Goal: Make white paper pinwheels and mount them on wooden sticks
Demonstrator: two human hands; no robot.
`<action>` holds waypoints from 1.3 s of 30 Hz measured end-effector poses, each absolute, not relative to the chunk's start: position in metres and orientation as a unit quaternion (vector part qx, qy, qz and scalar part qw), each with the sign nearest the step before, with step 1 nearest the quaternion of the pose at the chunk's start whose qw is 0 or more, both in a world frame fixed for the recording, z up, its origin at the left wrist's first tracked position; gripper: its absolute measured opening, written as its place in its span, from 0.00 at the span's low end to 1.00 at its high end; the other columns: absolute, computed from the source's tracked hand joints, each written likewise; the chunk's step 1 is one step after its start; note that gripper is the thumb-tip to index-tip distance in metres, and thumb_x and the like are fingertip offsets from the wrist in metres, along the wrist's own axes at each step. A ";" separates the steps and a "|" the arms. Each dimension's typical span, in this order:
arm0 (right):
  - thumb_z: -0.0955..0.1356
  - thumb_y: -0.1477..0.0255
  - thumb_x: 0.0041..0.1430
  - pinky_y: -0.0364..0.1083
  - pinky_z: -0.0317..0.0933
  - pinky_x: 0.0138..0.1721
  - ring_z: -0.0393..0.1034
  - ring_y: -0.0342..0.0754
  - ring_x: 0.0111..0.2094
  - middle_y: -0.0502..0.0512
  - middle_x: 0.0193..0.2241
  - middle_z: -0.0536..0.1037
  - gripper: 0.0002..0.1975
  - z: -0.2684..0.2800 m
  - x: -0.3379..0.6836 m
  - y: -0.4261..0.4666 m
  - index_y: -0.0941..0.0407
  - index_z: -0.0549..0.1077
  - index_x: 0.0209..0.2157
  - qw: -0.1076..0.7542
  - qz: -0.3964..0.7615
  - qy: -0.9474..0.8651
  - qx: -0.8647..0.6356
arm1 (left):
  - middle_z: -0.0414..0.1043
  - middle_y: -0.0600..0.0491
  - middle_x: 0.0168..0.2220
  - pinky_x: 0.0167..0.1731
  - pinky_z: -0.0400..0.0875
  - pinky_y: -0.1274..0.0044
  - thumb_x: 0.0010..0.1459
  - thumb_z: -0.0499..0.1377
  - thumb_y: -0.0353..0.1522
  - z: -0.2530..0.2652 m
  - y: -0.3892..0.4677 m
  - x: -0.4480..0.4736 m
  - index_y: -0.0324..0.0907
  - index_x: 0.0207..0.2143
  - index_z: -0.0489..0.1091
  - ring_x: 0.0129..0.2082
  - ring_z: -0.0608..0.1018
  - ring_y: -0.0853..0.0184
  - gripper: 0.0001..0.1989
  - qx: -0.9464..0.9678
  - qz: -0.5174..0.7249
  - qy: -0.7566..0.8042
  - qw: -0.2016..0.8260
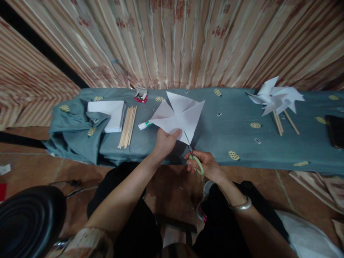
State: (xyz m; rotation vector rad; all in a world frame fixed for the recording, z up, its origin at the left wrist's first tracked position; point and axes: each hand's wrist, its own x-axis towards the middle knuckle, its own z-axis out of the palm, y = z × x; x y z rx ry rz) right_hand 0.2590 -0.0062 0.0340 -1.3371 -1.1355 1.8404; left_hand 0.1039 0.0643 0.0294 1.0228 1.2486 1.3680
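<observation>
My left hand [166, 142] pinches the lower left edge of a white paper square [185, 116], thumb on top. Slits run into the paper from its corners, and its flaps stand slightly raised. In my right hand [205, 162] is a pair of scissors [198, 165] with light green handles; the blades meet the paper's near corner. Beside the paper's left side lies a glue stick [144, 125], partly covered by the sheet. Two finished-looking paper pinwheels [271, 98] on wooden sticks rest at the right of the table.
A stack of white paper [115, 116] and several wooden sticks [127, 127] lie on the left of the cloth-covered table [231, 132]. A small red box [141, 96] sits behind them. At the right edge is a dark phone-like object [334, 130]. A black round stool [32, 218] stands lower left.
</observation>
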 end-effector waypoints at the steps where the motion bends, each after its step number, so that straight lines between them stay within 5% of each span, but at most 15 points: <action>1: 0.76 0.58 0.38 0.39 0.57 0.18 0.65 0.38 0.16 0.47 0.16 0.74 0.20 0.034 0.259 -0.006 0.57 0.73 0.28 0.295 0.691 -0.427 -0.503 | 0.77 0.50 0.33 0.39 0.70 0.72 0.40 0.65 0.33 0.029 0.063 0.104 0.37 0.32 0.71 0.33 0.77 0.64 0.14 0.425 0.557 0.514 0.494; 39: 0.76 0.56 0.40 0.40 0.57 0.19 0.66 0.39 0.17 0.48 0.17 0.75 0.20 0.030 0.261 -0.001 0.57 0.75 0.28 0.300 0.668 -0.451 -0.510 | 0.77 0.52 0.31 0.35 0.70 0.75 0.43 0.64 0.32 0.026 0.052 0.107 0.37 0.33 0.71 0.30 0.76 0.66 0.12 0.474 0.510 0.524 0.490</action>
